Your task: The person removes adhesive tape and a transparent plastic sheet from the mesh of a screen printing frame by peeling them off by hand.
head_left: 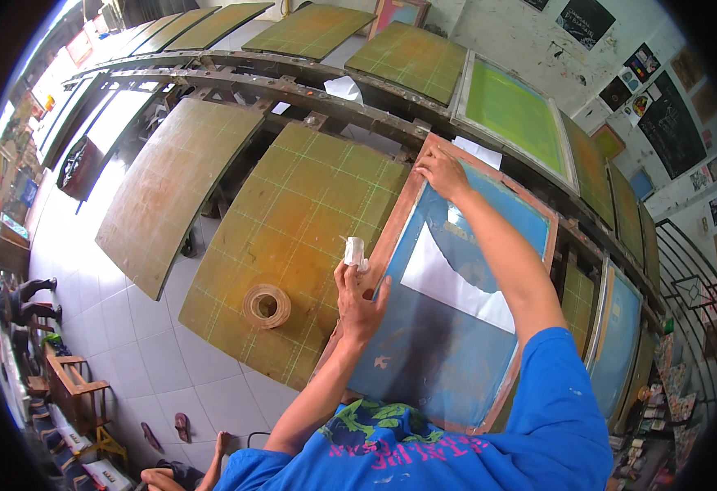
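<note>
- The right hand (442, 170) is at the far left corner of a blue-meshed screen (424, 348), its thumb and fingertips drawn close together on the wooden rail; whether they pinch anything thin cannot be told.
- The left hand (360, 309) is beside the same screen's left rail, its thumb set apart from its half-bent fingers.
- A small white object (354, 250) stands out at the left fingertips; whether the fingers grip it cannot be told.
- The screen lies aslant, its left rail along the right side of an olive board (325, 184) ruled with green grid lines.
- A white sheet (448, 282) with a curved edge shows within the screen's frame, nearer its far edge than its near one; whether it is above or below the mesh cannot be told.
- A roll of brown tape (252, 306) lies flat on the olive board, close to the near edge and well apart from the board's far edge.
- Beyond the far left corner of the screen runs a dark metal rail (236, 86), with a green-meshed screen (512, 114) on its other side.
</note>
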The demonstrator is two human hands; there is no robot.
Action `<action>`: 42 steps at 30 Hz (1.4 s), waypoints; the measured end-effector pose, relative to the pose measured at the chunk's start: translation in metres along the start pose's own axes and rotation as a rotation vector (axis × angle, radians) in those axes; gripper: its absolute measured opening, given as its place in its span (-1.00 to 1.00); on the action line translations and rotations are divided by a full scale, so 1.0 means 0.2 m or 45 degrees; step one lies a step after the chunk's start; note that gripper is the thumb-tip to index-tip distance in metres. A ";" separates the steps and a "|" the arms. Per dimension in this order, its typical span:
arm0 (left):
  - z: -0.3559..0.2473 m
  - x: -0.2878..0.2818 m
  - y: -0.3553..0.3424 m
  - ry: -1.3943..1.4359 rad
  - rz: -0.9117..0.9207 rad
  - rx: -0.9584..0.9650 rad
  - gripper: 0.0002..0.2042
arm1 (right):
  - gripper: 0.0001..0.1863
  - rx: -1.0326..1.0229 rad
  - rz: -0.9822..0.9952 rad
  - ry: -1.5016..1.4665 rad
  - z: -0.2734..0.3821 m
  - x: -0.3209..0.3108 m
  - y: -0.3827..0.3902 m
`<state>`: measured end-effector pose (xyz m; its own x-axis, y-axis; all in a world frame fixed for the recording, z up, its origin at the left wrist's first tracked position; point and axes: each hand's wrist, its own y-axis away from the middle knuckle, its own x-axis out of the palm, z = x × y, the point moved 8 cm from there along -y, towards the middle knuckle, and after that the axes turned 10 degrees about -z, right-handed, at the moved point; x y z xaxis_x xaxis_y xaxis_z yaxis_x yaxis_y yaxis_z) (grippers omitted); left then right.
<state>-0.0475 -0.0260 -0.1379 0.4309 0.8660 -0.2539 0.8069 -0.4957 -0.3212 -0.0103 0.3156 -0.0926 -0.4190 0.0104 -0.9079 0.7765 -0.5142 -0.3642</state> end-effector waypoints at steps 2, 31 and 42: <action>-0.01 -0.01 -0.01 0.006 -0.011 0.020 -0.41 | -0.80 -0.030 -0.042 0.103 -0.01 0.03 -0.01; -0.01 0.03 0.00 -0.143 0.056 0.080 -0.25 | -0.90 -0.238 0.036 0.321 0.06 -0.38 0.56; -0.20 0.01 0.05 0.377 0.450 0.033 -0.10 | -0.78 0.694 0.010 -0.844 0.67 -0.50 1.26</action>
<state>-0.0223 -0.0260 -0.1055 0.7776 0.6235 -0.0817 0.5812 -0.7621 -0.2853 0.1638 0.0701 -0.0659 -0.7348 -0.4110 -0.5397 0.5172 -0.8542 -0.0537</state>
